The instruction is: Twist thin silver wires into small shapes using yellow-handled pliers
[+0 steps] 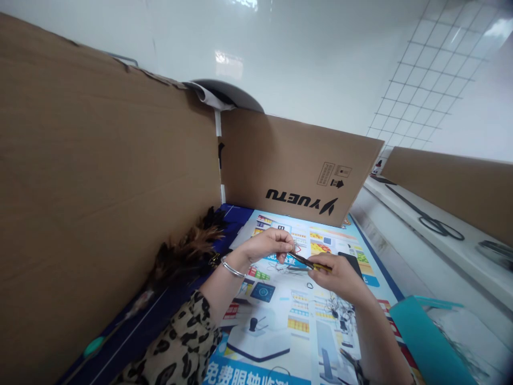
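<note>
My right hand (336, 275) is closed round a pair of slim pliers (301, 260) with dark jaws and yellowish handles, their tips pointing left. At those tips, my left hand (276, 243) is closed in a pinch; whatever sits between thumb and forefinger is too small to make out. Thin wire strands (276, 267) lie on the printed sheet under the hands. A small dark ring (310, 285) rests below the pliers. Nearer my right forearm is a tangle of dark thin pieces (334, 307).
Cardboard panels (288, 160) stand behind and to the left. Brown feathers (180, 248) lie along the left panel. A black flat object (351, 266) lies beyond my right hand. A teal box (428, 342) stands at right, and a dark-handled tool (352, 363) lies near the front.
</note>
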The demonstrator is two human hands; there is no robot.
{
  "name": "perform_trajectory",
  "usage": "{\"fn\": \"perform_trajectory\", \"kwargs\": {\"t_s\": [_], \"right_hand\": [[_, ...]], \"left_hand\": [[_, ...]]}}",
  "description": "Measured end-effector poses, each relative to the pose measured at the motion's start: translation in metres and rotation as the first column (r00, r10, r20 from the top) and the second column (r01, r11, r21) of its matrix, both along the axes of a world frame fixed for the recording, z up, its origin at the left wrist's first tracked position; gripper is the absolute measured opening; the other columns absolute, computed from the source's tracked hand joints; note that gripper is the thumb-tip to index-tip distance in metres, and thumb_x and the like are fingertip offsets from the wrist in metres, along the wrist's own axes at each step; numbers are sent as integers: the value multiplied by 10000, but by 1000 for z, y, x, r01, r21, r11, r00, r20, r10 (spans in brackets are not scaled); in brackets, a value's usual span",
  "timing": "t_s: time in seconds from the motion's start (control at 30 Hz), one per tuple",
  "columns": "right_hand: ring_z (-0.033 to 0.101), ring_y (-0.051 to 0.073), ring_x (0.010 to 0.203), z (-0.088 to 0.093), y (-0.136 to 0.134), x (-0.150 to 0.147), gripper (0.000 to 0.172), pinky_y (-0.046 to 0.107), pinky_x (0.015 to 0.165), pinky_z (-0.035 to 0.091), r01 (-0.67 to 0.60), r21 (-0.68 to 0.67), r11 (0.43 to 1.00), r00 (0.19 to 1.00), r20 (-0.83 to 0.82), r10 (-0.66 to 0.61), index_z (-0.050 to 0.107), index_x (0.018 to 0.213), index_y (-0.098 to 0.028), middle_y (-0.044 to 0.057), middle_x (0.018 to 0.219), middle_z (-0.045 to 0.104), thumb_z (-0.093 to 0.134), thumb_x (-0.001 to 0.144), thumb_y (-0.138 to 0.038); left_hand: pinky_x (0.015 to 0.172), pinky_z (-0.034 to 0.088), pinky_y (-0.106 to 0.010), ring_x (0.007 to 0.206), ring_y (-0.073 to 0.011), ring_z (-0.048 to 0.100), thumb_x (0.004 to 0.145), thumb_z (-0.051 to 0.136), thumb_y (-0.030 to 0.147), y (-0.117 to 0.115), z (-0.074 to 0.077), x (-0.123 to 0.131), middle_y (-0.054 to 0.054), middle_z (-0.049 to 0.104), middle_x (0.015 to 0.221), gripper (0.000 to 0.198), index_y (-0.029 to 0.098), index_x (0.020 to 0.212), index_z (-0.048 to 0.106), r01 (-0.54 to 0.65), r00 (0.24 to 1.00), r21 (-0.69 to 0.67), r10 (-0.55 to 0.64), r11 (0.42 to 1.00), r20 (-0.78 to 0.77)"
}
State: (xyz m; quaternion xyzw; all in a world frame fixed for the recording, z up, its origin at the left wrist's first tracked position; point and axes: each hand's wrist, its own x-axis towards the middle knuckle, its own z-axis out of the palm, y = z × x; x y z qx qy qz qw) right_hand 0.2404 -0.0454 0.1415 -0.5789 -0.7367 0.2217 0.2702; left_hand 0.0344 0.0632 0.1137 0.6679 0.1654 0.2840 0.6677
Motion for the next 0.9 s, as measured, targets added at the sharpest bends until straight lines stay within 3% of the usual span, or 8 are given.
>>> {"fn": "perform_trajectory", "kwargs": {"t_s": [0.23,0.53,0.9], "right_hand": [[555,159,664,1,1,-2,252,251,588,434,-1,0,1000,1000,9,1,688,921,-157,39,800,649,577,737,-290],[607,208,817,3,1,8,276,290,712,483,-41,-57,998,996,-87,36,671,957,-161,50,894,672,596,741,-316],[610,220,853,3,1,11,282,288,718,480,-19,-44,999,996,-92,15,669,980,-168,49,936,671,593,751,-312]], "left_hand": [[517,417,-206,496,-75,524,746,657,295,0,-1,0,-5,571,603,213,94,792,605,9,999,-1,-9,1000,38],[505,412,-197,496,-58,522,745,655,324,0,-1,1,-55,635,746,249,89,807,601,-4,998,-30,6,1000,65],[511,403,-204,485,-62,513,742,663,318,-2,1,1,-8,586,634,238,95,802,606,-27,998,-26,28,999,61]]}}
